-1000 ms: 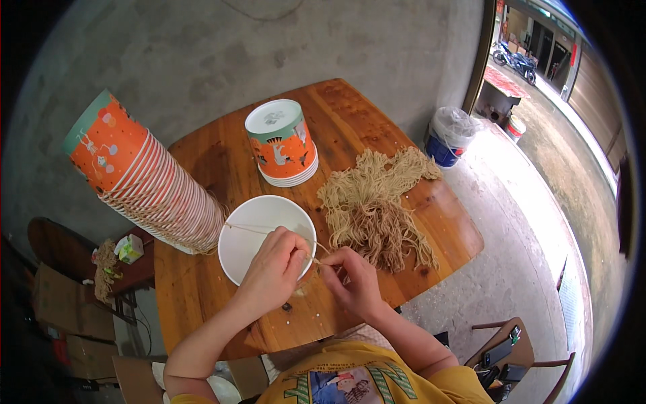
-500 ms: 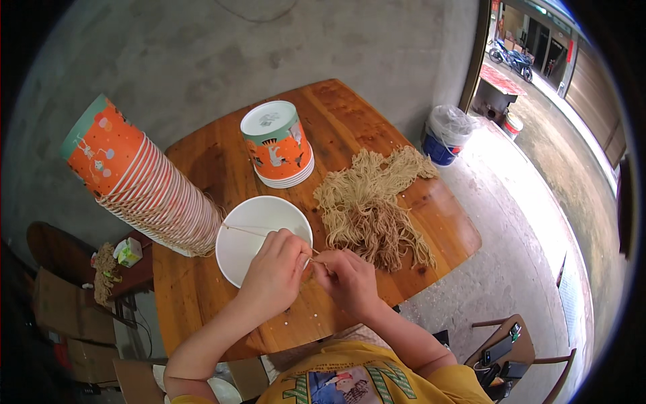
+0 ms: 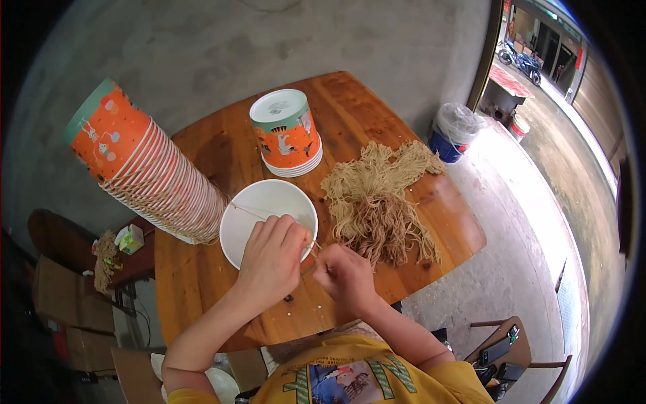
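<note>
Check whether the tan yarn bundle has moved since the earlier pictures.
No. Judged against the wooden table, the tan yarn bundle lies in the same place, with no clear shift either way.

Tub stacks, yarn heap and hands spread around a tub on the bench.
On the bench (image 3: 447, 236), a mouth-up tub (image 3: 241, 229) is placed, with a tall stack (image 3: 158, 175) to its left, a short upside-down stack (image 3: 288, 140) behind, a yarn heap (image 3: 380, 198) to the right. The left hand (image 3: 274, 254) is held over the tub's near right rim, the right hand (image 3: 345, 277) just right of it. Right of the bench, a bucket (image 3: 452, 135) is set on the floor (image 3: 457, 296); a chair (image 3: 523, 353) is placed nearer. Far left, a yarn bundle (image 3: 105, 261) is laid beside a tissue pack (image 3: 132, 240).
</note>
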